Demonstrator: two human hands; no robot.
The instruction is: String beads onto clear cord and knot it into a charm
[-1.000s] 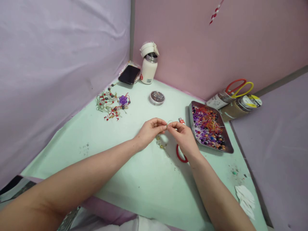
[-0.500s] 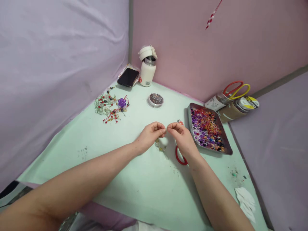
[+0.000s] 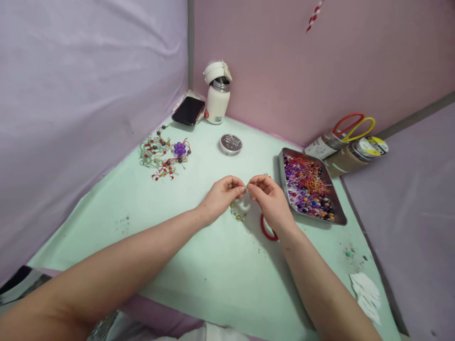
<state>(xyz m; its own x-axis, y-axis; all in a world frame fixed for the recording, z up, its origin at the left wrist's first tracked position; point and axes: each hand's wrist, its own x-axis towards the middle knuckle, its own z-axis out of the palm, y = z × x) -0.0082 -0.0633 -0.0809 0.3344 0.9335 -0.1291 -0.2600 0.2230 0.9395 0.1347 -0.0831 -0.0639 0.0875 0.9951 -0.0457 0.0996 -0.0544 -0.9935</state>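
Observation:
Over the table's middle, my left hand [image 3: 227, 194] is closed in a pinch, thumb against fingertips. From below its fingers hangs a thin cord with yellowish and clear beads [image 3: 237, 215], its loose end toward the tabletop. My right hand [image 3: 268, 196] also pinches, its fingertips almost touching those of the left. A tiny pale bit shows between the two pinches, too small to name. Beneath my right hand lies a red loop handle [image 3: 267, 229], probably of scissors; the rest is hidden by the hand.
A metal tray [image 3: 339, 219] of beads and cords stands right. Behind it are two jars [image 3: 350, 161], with red and yellow handles sticking out. Farther back sit a round tin [image 3: 230, 144], white bottle [image 3: 217, 104] and phone [image 3: 189, 111]. Beaded strings [image 3: 159, 154] lie left, white cloth [image 3: 366, 296] right.
The view has shifted slightly. Both hands keep their pinches close together; my right hand's fingertips have lifted a little. Nothing has been put down or picked up.

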